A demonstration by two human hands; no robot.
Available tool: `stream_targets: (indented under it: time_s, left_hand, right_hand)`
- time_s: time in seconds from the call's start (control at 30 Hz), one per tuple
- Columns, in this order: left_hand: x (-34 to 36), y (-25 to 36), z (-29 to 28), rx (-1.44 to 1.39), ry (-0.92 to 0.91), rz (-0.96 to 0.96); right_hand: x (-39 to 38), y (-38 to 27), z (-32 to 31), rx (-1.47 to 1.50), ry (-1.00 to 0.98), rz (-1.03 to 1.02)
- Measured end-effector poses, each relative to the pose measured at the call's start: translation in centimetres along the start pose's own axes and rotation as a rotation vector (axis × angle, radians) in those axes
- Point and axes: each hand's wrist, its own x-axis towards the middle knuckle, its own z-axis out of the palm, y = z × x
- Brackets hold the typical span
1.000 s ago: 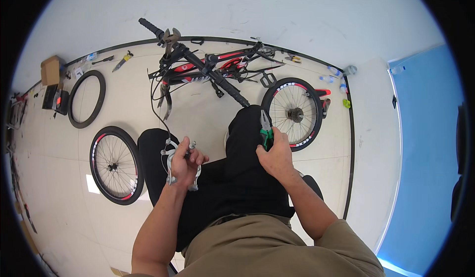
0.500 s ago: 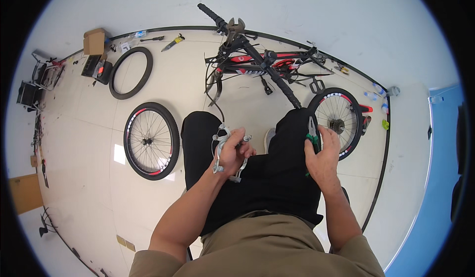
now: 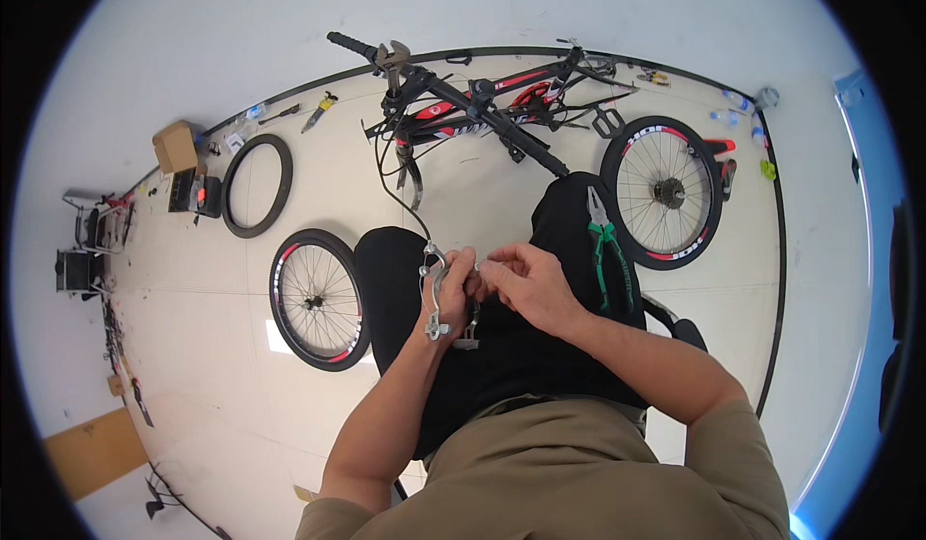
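Note:
A silver bicycle brake caliper is held in my left hand above my lap. A black brake cable runs from its top to the bicycle's front end. My right hand meets the left, thumb and forefinger pinched at a small pale bit by the caliper; the fingers hide most of it. Green-handled pliers lie on my right thigh, jaws pointing away from me, with no hand on them.
Beyond my knees a black and red bicycle frame lies without wheels, an adjustable wrench by its handlebar. One wheel lies at left, another at right. A loose tyre and an open cardboard box are farther left.
The pliers, earlier in my right hand, now rest on my right thigh. My right hand has moved left to the caliper in my left hand. The view has shifted slightly.

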Motion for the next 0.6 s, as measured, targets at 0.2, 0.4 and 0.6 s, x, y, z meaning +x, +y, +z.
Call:
stream_targets:
  time_s: [0.2, 0.4, 0.6]
  left_hand:
    - [0.0, 0.0, 0.4, 0.063, 0.053, 0.008]
    - [0.1, -0.1, 0.2, 0.008, 0.057, -0.026]
    - [0.0, 0.0, 0.5, -0.022, 0.072, -0.041]
  right_hand:
    - [1.1, -0.3, -0.5, -0.035, -0.057, -0.019]
    - [1.4, 1.2, -1.1, -0.232, 0.032, -0.383]
    - [1.6, 0.7, -1.7, -0.136, -0.017, -0.114]
